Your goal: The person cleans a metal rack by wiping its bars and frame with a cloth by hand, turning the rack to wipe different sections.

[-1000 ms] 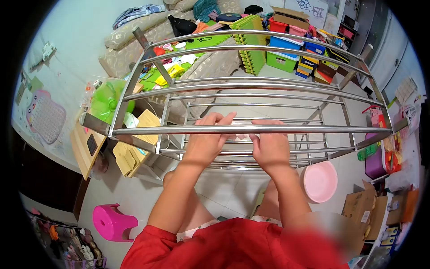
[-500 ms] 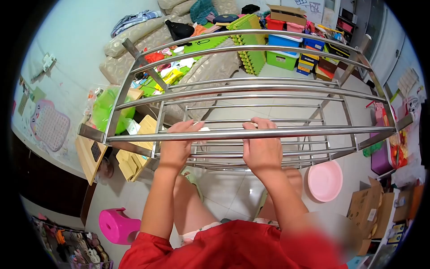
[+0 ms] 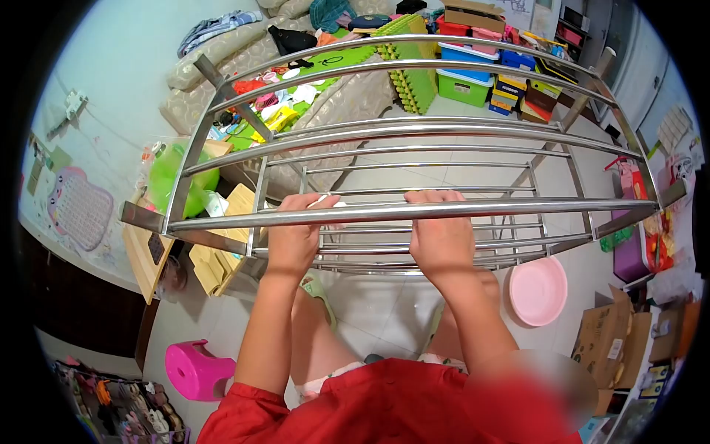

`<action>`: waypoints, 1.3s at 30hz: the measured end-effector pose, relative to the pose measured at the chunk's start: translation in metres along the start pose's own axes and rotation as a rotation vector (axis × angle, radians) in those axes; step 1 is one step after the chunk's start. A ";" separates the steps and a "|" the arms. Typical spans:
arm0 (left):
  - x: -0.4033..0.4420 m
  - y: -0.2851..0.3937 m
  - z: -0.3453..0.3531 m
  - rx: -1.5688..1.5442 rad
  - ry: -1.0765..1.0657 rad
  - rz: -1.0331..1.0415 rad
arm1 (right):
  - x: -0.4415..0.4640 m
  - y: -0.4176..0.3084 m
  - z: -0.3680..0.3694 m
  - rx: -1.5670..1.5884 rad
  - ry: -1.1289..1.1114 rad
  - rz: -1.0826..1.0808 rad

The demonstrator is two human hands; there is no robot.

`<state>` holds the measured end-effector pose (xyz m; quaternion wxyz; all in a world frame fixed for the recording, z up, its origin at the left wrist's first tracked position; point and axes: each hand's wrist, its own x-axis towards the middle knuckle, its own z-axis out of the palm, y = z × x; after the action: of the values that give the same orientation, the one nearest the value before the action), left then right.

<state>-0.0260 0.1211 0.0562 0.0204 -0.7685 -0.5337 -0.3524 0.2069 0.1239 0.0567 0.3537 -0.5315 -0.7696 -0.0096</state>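
- From where I stand, the metal rack [image 3: 414,132] takes up the middle of the scene, in front of the person in the red shirt [image 3: 384,407], its long bars running from left to right.
- The left hand [image 3: 293,233] is on the near rail [image 3: 370,212], left of the middle, with its fingers bent over the top and clenched around the bar; I can't make out its thumb.
- A small bit of something white [image 3: 330,201] peeks out by that hand's fingertips, though I can't tell what it is, or whether it's being held.
- The right hand [image 3: 442,231] grasps the same rail farther right, fingers curled over it side by side; the thumb is hard to see from here.
- The two hands are well apart, with bare metal between them.
- Over to the right, just beside the rack, a pink basin [image 3: 538,291] sits on the floor, and a cardboard box [image 3: 600,337] stands nearer, at the right.
- A bright pink stool [image 3: 194,368] is on the near left.
- At the far side, I see green foam mats [image 3: 416,70] upright beside a green storage box [image 3: 464,89].
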 end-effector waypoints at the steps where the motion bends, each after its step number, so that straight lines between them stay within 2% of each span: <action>1: 0.001 0.005 0.002 -0.038 -0.011 -0.015 | 0.000 -0.001 0.000 -0.019 0.009 -0.005; 6: 0.007 0.014 0.010 -0.140 -0.063 -0.058 | 0.001 -0.003 -0.002 -0.043 0.016 -0.011; 8: 0.007 0.017 0.004 0.113 0.033 0.092 | 0.000 -0.001 0.000 -0.025 0.069 -0.052; 11: -0.003 0.014 -0.003 0.122 0.101 0.095 | -0.001 -0.004 -0.003 -0.026 0.077 -0.085; 15: -0.010 0.012 -0.007 0.074 0.089 0.016 | -0.003 -0.003 -0.002 -0.005 0.136 -0.117; 19: -0.006 0.023 -0.012 0.068 0.070 0.049 | -0.005 -0.001 0.000 -0.016 0.147 -0.120; 21: -0.002 0.030 -0.006 0.027 0.078 -0.031 | -0.007 -0.001 0.001 -0.019 0.059 -0.069; 24: 0.002 0.037 0.009 0.043 0.078 -0.102 | -0.008 -0.004 -0.001 -0.018 0.070 -0.060; 27: 0.005 0.042 0.015 0.046 0.092 -0.073 | -0.003 -0.004 0.000 -0.051 0.152 -0.088; 29: 0.003 0.038 0.013 0.024 0.077 -0.093 | -0.004 -0.005 0.000 -0.045 0.144 -0.093; 32: -0.004 0.023 0.005 0.117 0.060 -0.013 | -0.004 -0.006 0.000 -0.036 0.131 -0.093; 35: -0.012 0.015 -0.003 0.120 0.063 -0.115 | -0.005 -0.006 0.001 -0.042 0.133 -0.098; 37: -0.010 0.014 -0.004 0.176 0.070 -0.077 | -0.005 -0.005 0.001 -0.047 0.144 -0.106; 39: -0.004 0.013 -0.007 0.032 -0.034 -0.091 | -0.005 -0.008 0.000 -0.060 0.133 -0.096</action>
<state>-0.0196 0.1092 0.0639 0.0073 -0.7490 -0.5739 -0.3312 0.2012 0.1162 0.0571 0.3868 -0.5025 -0.7685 -0.0850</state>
